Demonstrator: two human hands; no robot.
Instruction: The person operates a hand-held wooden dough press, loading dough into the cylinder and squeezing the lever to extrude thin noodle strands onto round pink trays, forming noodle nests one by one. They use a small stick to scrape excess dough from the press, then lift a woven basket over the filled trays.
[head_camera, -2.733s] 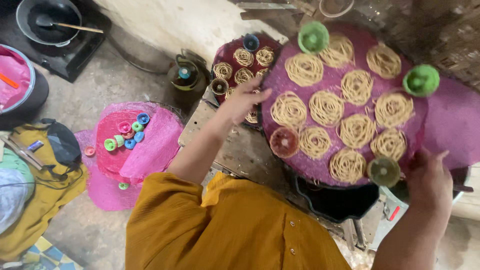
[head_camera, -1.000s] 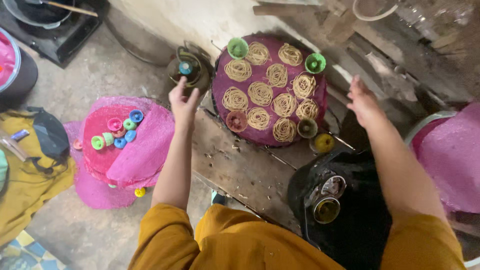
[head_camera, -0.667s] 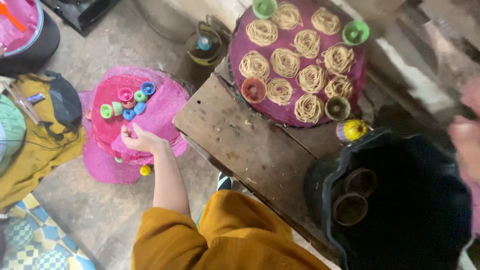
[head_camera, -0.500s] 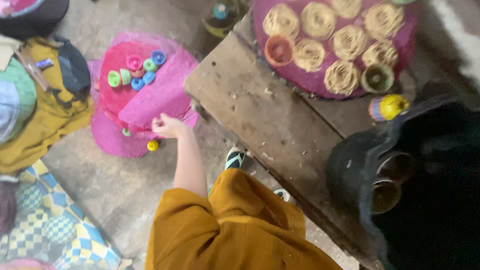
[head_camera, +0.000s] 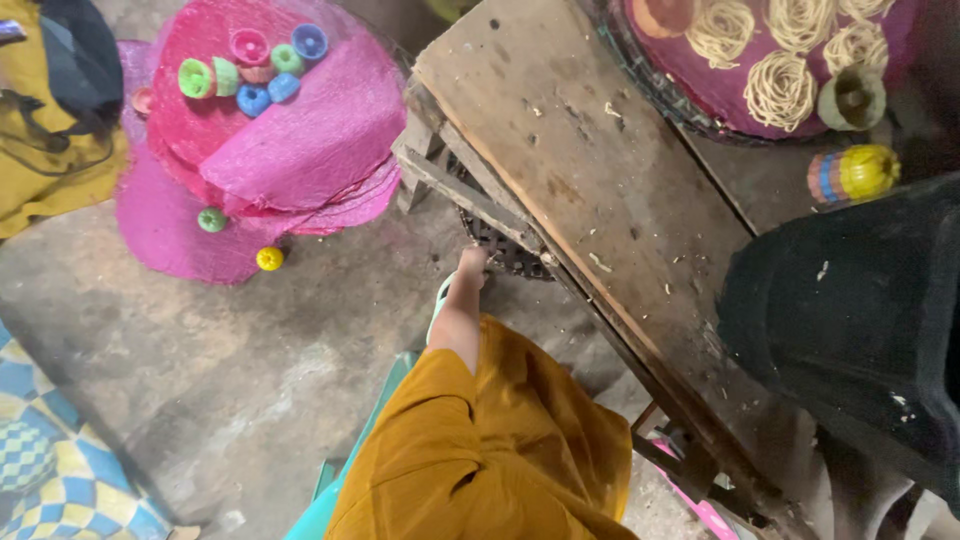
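Note:
My left hand (head_camera: 471, 263) reaches down in a mustard-yellow sleeve to the edge of a dark woven tray (head_camera: 505, 251) that sticks out from under the wooden bench (head_camera: 600, 190). The fingers touch the tray's rim; their grip is hidden. My right hand is out of view. At the top right, on the bench, lies a round purple mat (head_camera: 735, 95) with coils of pale noodles (head_camera: 778, 88) and small cup moulds. A yellow striped cup (head_camera: 853, 172) stands beside it.
A stack of pink mesh mats (head_camera: 300, 140) lies on the concrete floor to the left, with several coloured little cups (head_camera: 250, 72) on top and a yellow one (head_camera: 268, 258) beside. A big black pot (head_camera: 850, 300) fills the right. Yellow cloth (head_camera: 50, 180) lies far left.
My left hand left the pink mats and moved right to the dark tray under the bench. The view swung down and closer; the purple mat slid to the top edge.

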